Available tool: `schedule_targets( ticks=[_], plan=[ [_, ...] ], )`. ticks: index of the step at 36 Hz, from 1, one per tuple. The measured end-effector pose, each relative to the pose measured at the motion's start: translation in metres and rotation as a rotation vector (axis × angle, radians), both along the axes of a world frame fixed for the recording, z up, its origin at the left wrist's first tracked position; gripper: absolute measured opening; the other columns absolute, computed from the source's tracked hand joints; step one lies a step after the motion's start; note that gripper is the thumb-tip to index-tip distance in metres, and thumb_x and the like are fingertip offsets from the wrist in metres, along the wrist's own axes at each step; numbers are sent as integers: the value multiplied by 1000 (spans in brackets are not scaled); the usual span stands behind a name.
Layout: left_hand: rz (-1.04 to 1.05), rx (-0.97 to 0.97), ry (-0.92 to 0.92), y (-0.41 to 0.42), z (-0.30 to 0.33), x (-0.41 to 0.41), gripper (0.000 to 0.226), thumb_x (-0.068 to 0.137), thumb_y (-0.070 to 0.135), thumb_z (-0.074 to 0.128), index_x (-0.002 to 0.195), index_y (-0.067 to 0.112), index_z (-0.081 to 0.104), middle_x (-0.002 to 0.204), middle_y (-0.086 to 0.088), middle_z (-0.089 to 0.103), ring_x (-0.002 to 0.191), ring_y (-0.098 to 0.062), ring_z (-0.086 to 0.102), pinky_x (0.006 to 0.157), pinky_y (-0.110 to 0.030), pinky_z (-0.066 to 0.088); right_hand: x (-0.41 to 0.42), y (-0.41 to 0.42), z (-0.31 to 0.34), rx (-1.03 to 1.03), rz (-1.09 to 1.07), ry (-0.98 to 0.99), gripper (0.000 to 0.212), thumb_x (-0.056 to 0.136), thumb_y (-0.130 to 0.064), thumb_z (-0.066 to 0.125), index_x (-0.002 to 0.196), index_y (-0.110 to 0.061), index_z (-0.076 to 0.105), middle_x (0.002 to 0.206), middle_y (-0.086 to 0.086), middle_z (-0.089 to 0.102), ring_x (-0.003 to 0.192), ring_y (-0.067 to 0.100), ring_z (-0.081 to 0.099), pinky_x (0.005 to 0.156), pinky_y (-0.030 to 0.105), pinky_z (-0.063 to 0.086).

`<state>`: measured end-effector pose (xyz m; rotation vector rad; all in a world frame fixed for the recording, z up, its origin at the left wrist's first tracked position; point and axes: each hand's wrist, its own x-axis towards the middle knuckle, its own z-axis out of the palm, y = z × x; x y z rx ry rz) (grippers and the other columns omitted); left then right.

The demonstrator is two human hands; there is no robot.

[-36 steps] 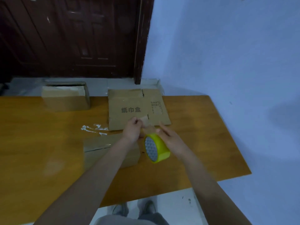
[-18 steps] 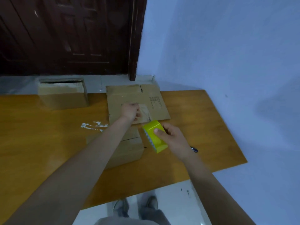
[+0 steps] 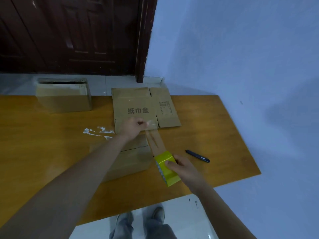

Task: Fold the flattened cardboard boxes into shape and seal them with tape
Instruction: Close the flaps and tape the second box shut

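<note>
1. two hands stretch a strip of clear tape (image 3: 156, 141) over a folded box (image 3: 131, 161) on an orange table (image 3: 215, 135); the left hand (image 3: 133, 125) pinches the strip's free end out over the near edge of a flat printed box (image 3: 143, 107), while the right hand (image 3: 179, 165) grips the yellow tape roll (image 3: 166, 168), thumb on its outer face.
2. the folded box sits at the near middle of the table, partly hidden under the left forearm, its top seam showing as a dark line between the flaps.
3. the step in hand looks like pulling out enough tape to seal that seam; the strip hangs to the right of the seam, not yet on the cardboard.
4. the next move likely calls for lining the strip up along the seam, lowering it flat, pressing it down, then cutting it at the roll.
5. a black pen-like tool (image 3: 197, 156) lies near the right hand; a second shaped box (image 3: 63, 97) stands at the far left, and scraps of used tape (image 3: 98, 131) cling to the tabletop.
6. compared with half a second ago, the hands are farther apart and the strip between them is much longer; the roll has dropped toward the person.
</note>
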<state>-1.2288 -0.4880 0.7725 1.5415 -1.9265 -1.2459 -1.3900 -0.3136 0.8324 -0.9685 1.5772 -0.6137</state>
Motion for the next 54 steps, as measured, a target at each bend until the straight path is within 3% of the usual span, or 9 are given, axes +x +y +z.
schedule_targets(
  ticks=[2, 7, 13, 17, 27, 34, 39, 49, 54],
  plan=[
    [4, -48, -42, 1, -7, 1, 30, 94, 38, 54, 98, 14, 72, 92, 0, 62, 82, -15, 54, 59, -24, 34, 2, 1, -3, -1, 10, 7, 44, 80, -42, 59, 95, 0, 59, 79, 9, 52, 74, 22, 53, 70, 36, 41],
    [84, -100, -39, 5, -28, 0, 30, 92, 38, 57, 100, 13, 73, 95, -1, 63, 86, -17, 56, 68, -28, 39, 3, 1, -15, 18, 3, 28, 15, 95, -21, 54, 88, -9, 58, 76, 8, 52, 70, 21, 52, 64, 29, 41],
    [122, -108, 27, 6, -37, -3, 26, 92, 31, 58, 95, 9, 72, 97, -7, 66, 91, -21, 59, 78, -32, 45, 8, 1, -27, 2, 11, 95, 56, 73, -53, 55, 84, 1, 52, 73, 8, 47, 67, 19, 46, 64, 34, 36],
    [113, -103, 30, 10, -38, -1, 26, 93, 29, 58, 93, 7, 71, 93, -7, 64, 88, -21, 57, 77, -32, 45, 10, 4, -33, 7, 26, 56, 25, 93, -27, 56, 73, -14, 48, 65, 0, 43, 61, 12, 43, 60, 28, 35],
    [118, -110, -21, 13, -42, -1, 28, 92, 31, 58, 94, 7, 72, 95, -6, 64, 88, -22, 58, 78, -34, 48, 6, 9, -49, 29, 12, 19, 32, 96, -17, 52, 66, -21, 43, 48, -18, 45, 46, -4, 43, 50, 11, 35],
    [125, -109, -54, 12, -41, -4, 28, 93, 34, 56, 92, 10, 72, 94, -4, 64, 85, -18, 56, 72, -30, 44, 7, 8, -47, 35, -11, -26, 16, 95, -21, 53, 82, -13, 54, 71, 0, 52, 66, 12, 52, 62, 25, 42],
    [132, -103, -73, 12, -40, -5, 29, 94, 34, 55, 94, 11, 71, 93, -2, 61, 85, -16, 54, 70, -27, 39, 5, 8, -49, 57, -14, -32, 19, 95, -20, 53, 77, -17, 54, 64, -9, 52, 59, 5, 52, 58, 20, 43],
    [142, -89, -96, 12, -36, -6, 31, 94, 34, 54, 93, 8, 71, 94, -7, 64, 82, -18, 54, 69, -29, 43, 5, 4, -52, 47, -13, 12, 21, 91, -31, 57, 76, -16, 53, 67, -1, 49, 66, 16, 49, 64, 32, 39],
    [143, -89, -103, 13, -32, -7, 30, 94, 33, 55, 91, 8, 71, 92, -8, 65, 80, -19, 54, 69, -30, 45, 6, 3, -53, 37, -16, 20, 47, 74, -53, 56, 83, -7, 55, 74, 7, 47, 70, 19, 47, 66, 35, 39]
  ],
)
